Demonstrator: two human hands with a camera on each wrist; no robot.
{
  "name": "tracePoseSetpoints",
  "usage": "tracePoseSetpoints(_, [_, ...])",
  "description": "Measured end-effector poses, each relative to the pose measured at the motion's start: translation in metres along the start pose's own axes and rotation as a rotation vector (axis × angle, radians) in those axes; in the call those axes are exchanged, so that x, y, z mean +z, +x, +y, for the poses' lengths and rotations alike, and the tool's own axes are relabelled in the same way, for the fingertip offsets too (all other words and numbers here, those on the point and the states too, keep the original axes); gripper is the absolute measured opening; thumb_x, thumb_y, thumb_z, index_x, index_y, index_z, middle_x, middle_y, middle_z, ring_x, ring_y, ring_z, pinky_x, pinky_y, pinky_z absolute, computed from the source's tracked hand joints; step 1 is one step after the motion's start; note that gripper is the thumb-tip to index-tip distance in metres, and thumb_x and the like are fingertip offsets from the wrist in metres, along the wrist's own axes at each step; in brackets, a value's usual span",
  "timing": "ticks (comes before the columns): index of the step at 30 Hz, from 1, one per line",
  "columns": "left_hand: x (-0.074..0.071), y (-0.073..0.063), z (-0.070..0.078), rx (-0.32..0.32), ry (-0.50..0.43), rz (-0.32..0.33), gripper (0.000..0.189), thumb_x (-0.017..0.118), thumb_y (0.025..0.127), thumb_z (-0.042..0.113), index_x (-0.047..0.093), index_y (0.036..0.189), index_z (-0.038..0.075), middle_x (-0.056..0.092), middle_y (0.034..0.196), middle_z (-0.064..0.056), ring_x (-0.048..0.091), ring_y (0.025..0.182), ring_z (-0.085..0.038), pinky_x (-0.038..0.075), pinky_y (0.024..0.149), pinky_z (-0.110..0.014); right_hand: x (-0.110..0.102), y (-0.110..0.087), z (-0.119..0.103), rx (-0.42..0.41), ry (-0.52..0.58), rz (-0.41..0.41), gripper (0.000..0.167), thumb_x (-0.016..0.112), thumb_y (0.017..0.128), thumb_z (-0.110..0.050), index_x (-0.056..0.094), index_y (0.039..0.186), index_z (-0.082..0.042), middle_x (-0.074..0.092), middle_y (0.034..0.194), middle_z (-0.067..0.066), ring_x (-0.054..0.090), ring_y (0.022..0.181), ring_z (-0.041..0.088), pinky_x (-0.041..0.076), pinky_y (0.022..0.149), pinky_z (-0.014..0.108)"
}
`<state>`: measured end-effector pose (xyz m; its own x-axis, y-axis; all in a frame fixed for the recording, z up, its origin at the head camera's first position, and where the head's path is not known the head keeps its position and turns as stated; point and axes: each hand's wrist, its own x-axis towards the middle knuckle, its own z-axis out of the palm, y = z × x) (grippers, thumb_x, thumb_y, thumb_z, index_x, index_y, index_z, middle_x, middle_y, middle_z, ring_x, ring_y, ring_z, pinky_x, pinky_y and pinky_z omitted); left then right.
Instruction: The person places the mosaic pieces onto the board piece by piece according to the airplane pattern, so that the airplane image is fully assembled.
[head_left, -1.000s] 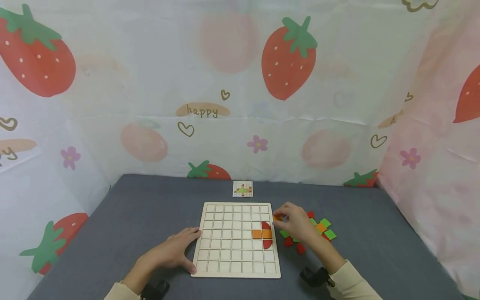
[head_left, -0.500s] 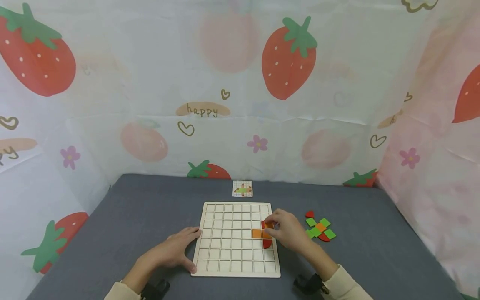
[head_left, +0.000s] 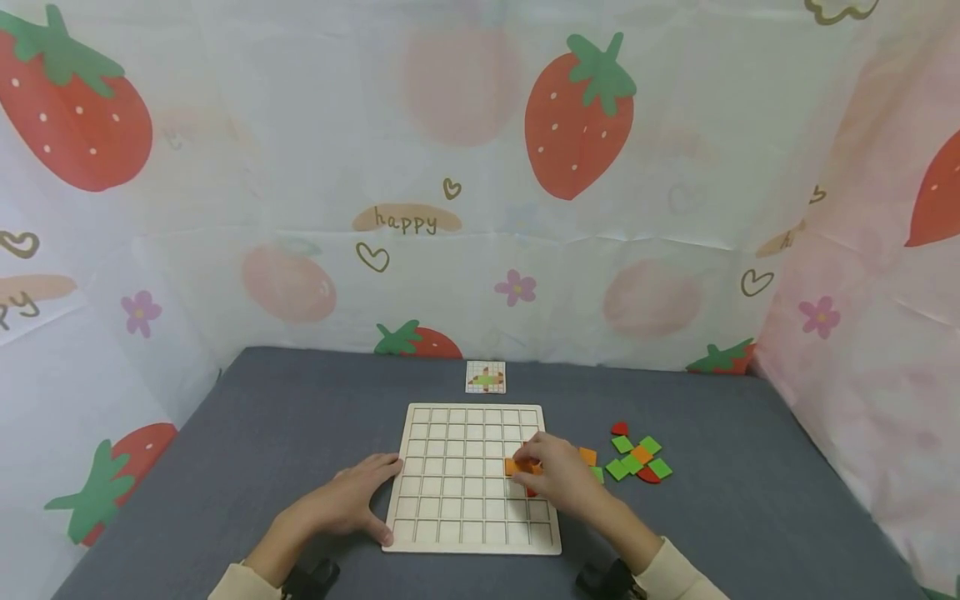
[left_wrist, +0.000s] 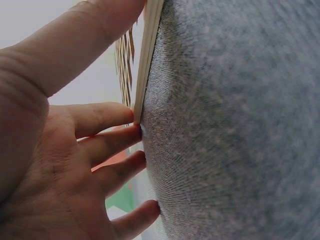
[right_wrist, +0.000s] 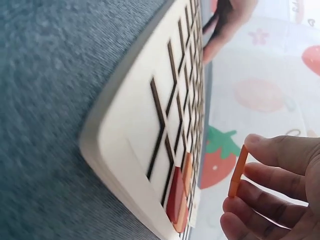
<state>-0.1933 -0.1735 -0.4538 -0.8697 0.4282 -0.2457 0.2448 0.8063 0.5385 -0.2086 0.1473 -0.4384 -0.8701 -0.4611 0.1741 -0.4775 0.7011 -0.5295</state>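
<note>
A pale wooden grid board (head_left: 442, 508) lies on the table. My left hand (head_left: 348, 496) rests along its left edge, thumb at the near corner; the left wrist view shows straight, spread fingers (left_wrist: 107, 117) touching the edge. Above the board's right side, my right hand (head_left: 561, 477) pinches an orange tile (right_wrist: 238, 171) between thumb and fingertips, clear of the board in the right wrist view. Under that hand, an orange square (head_left: 510, 467) and red curved pieces (right_wrist: 175, 195) sit in the grid, partly hidden in the head view.
Right of the board lie loose green tiles (head_left: 617, 469), orange tiles (head_left: 642, 454) and red pieces (head_left: 619, 428), some behind the right hand. A small pattern card (head_left: 485, 377) lies beyond the board's far edge. A strawberry-print curtain (head_left: 480, 167) surrounds the grey table (head_left: 322, 417).
Carrying the orange tile, my right hand has moved left from beside the loose pieces to over the board's right columns, uncovering more loose tiles. The left hand has stayed in place.
</note>
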Motion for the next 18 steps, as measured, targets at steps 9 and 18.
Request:
tracePoseSetpoints(9, [0.0,-0.001,0.001,-0.006,0.003,-0.001,0.103,0.09,0.06,0.029,0.041,0.145,-0.002,0.037,0.153,-0.021,0.028,0.145,-0.042,0.024,0.108,-0.069,0.008,0.001,-0.002,0.009,-0.004,-0.037,0.018,0.077,0.082,-0.016,0.075,0.094,-0.003,0.064,0.087,0.002,0.054,0.075,0.012,0.045,0.063,0.023])
tracePoseSetpoints(18, [-0.001,0.0,0.0,-0.004,-0.003,-0.011,0.104,0.089,0.061,0.032,0.04,0.146,-0.002,0.035,0.154,-0.021,0.026,0.145,-0.043,0.023,0.108,-0.069,0.013,0.004,-0.002,0.018,-0.065,-0.089,0.016,0.077,0.082,-0.018,0.075,0.092,-0.005,0.064,0.088,0.003,0.055,0.072,0.011,0.045,0.06,0.023])
